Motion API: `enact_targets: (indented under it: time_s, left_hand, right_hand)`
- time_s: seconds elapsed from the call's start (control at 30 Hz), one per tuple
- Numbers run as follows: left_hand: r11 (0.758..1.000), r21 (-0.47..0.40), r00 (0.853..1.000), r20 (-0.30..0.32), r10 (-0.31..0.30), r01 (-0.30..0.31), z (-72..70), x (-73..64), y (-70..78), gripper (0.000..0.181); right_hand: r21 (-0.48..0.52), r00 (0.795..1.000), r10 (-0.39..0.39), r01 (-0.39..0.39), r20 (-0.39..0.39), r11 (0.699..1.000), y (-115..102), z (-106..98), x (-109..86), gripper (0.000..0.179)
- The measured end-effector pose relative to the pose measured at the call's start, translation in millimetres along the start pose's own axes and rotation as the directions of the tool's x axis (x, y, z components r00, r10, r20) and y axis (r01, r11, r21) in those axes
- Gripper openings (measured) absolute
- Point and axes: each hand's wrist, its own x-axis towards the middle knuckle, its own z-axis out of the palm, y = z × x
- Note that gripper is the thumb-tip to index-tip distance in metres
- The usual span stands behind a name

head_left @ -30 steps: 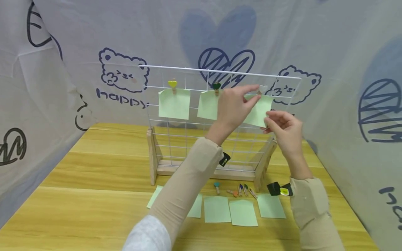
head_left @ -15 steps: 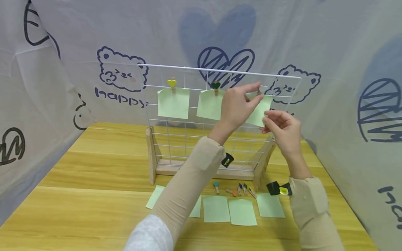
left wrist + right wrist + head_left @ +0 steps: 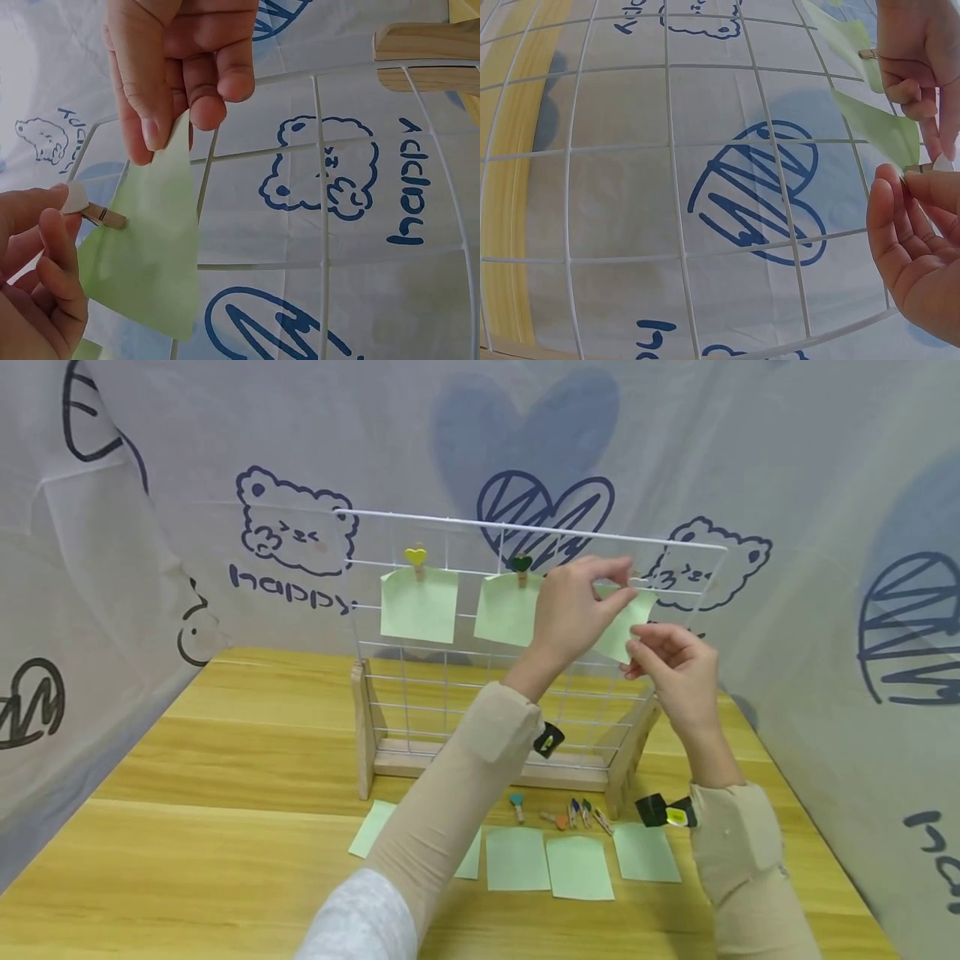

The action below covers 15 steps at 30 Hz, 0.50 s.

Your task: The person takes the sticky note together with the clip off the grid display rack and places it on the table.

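Observation:
A light green paper note (image 3: pixel 624 628) hangs at the right end of the white wire grid. My left hand (image 3: pixel 576 608) pinches a small wooden clothespin (image 3: pixel 110 218) with a white heart, its tip lying over the note's edge. The note's lower right corner is between the thumb and fingers of my right hand (image 3: pixel 678 672). Further left, one green note (image 3: pixel 420 607) hangs under a yellow-heart clothespin (image 3: pixel 416 558). Another green note (image 3: pixel 504 612) hangs from a dark green-heart clothespin (image 3: pixel 521 564), partly hidden by my left hand.
The grid stands in a wooden base (image 3: pixel 411 765) on the wood-grain table (image 3: pixel 187 827). In front lie several green notes (image 3: pixel 517 860), one partly hidden by my left arm. Several clothespins lie near them, including a turquoise-heart clothespin (image 3: pixel 517 807). A printed cloth (image 3: pixel 390 435) hangs behind.
My left hand has shifted slightly right, covering a bit more of the white-heart clothespin and note. The right hand stays at the note's corner. The head view has tilted a little.

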Motion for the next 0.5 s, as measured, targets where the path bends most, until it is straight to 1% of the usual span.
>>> enact_targets:
  time_s: [0.13,0.3,0.43,0.5]
  left_hand:
    - [0.999,-0.025,0.999,0.029,-0.021,0.022,-0.4,1.0,0.3,0.032]
    - [0.999,0.003,0.997,0.065,-0.034,0.033,0.7,1.0,0.6,0.029]
    - [1.000,0.006,0.998,0.049,-0.025,0.025,1.6,0.3,0.2,0.023]
    - [1.000,-0.010,1.000,0.027,-0.015,0.015,2.2,-0.6,-1.1,0.020]
  right_hand:
    - [0.002,1.000,0.005,-0.005,-0.006,1.000,-0.6,0.0,-0.2,0.018]
    - [0.010,1.000,0.000,0.000,-0.006,1.000,0.2,-0.2,-0.6,0.018]
    - [0.011,1.000,-0.009,0.009,0.000,1.000,0.5,0.0,0.0,0.019]
    - [0.018,1.000,-0.011,0.011,0.001,1.000,0.4,0.2,0.4,0.019]
